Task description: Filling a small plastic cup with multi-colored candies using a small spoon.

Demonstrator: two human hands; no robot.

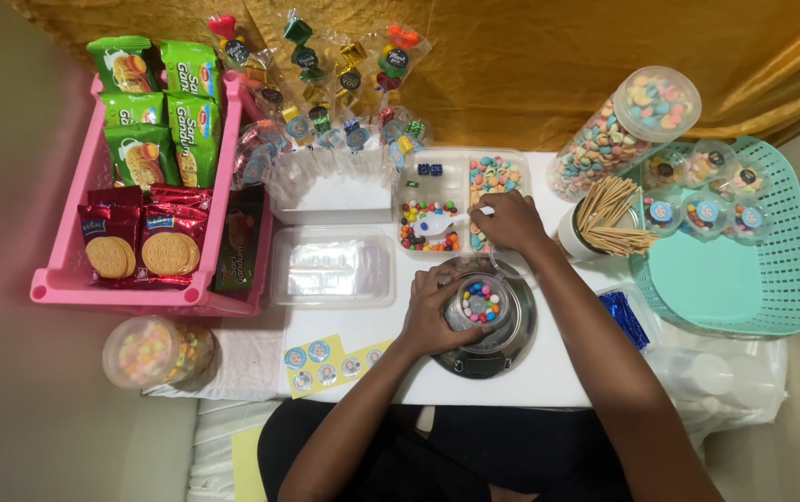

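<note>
My left hand (430, 314) grips the side of a small clear cup (482, 302) holding several coloured candies. The cup stands on a round steel kitchen scale (511, 342). My right hand (510, 221) reaches over a clear divided tray (460, 160) of sweets and holds the handle of a small white scoop (439, 224). The scoop lies in the tray's compartment of mixed coloured candies, with its bowl pointing left. Another compartment holds pastel ring-shaped candies (494, 174).
A pink crate (65, 279) of biscuit packs stands at the left. Empty clear boxes (332, 268) lie in the middle, with a sticker sheet (333, 363) in front. A tall candy jar (625, 130), a pot of wooden sticks (610, 218) and a teal basket (744, 288) with filled cups stand at the right.
</note>
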